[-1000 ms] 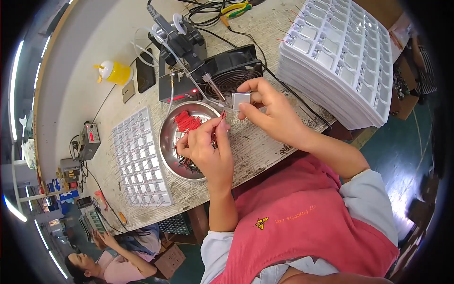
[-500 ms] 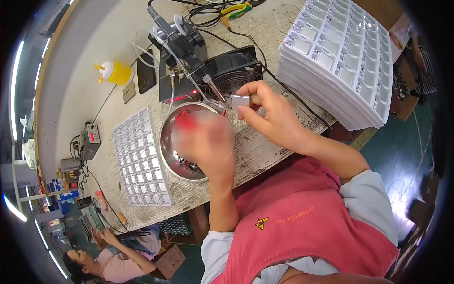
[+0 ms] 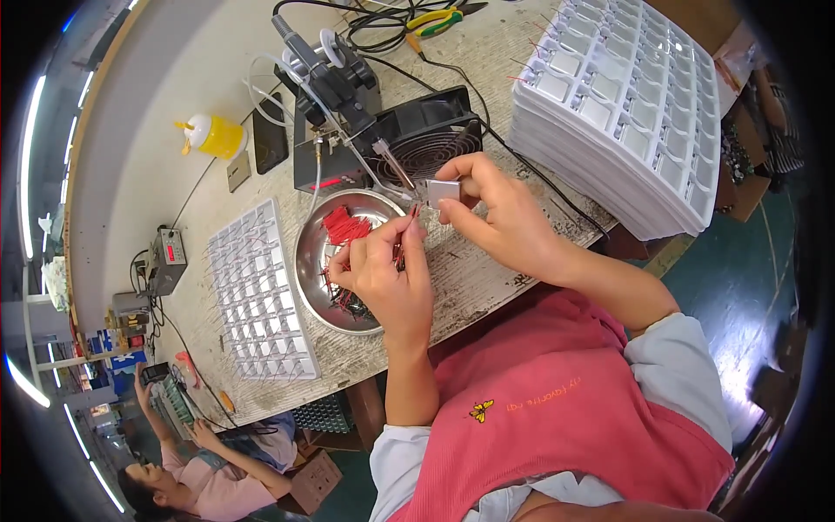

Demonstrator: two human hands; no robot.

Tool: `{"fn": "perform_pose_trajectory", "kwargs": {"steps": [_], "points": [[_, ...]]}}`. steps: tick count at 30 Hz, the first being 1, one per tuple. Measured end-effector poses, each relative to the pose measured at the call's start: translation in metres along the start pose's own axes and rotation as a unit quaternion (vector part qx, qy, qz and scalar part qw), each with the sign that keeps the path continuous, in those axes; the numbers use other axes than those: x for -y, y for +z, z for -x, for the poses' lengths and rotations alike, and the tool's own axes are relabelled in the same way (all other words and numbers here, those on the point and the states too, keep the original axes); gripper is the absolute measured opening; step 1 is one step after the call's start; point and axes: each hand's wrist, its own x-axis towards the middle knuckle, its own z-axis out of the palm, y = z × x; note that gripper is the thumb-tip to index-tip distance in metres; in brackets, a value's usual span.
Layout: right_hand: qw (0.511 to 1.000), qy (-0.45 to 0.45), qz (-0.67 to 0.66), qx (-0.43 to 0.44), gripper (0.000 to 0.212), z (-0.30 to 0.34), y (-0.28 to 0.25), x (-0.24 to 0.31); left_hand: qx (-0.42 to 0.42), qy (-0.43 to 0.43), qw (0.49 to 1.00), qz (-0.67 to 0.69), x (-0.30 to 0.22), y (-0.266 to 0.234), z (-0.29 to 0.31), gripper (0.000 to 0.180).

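My right hand (image 3: 504, 213) pinches a small flat silver square piece (image 3: 444, 192), which looks like a pouch battery cell, close below the tip of a soldering iron (image 3: 396, 163) clamped on a stand. Thumb and forefinger of my left hand (image 3: 389, 274) are pressed together on a thin red wire (image 3: 414, 212), its end close to the square piece; whether they touch is too small to tell. Under my left hand sits a round metal bowl (image 3: 306, 270) with a bundle of red wires (image 3: 344, 228) and some black wires (image 3: 350, 304).
To the left lies a white tray (image 3: 300, 365) of wired square pieces. A tall stack of white trays (image 3: 574, 165) stands at right. A fan (image 3: 435, 139), a yellow bottle (image 3: 217, 136), a phone (image 3: 270, 135) and pliers (image 3: 435, 19) are farther back. Another person (image 3: 222, 487) works at lower left.
My left hand, blurred over the bowl before, is now sharp, with a red wire held up beside the square piece. My right hand has barely moved. The other person's arm has reached out farther.
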Motion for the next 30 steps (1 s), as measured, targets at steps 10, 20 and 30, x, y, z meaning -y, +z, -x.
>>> {"fn": "perform_pose_trajectory", "kwargs": {"steps": [10,20,30], "points": [[0.999,0.026,-0.04,-0.009,0.027,-0.001,0.0,0.002,0.006,-0.002,1.0,-0.004,0.0,-0.001,0.0,0.008],[0.998,0.047,-0.038,-0.029,0.024,-0.005,-0.016,-0.007,0.016,-0.057,0.995,0.077,0.006,-0.002,0.003,0.009],[0.989,0.093,-0.034,0.107,0.025,-0.001,-0.018,0.001,0.007,-0.029,0.998,0.046,0.002,-0.003,0.001,0.008]]}}
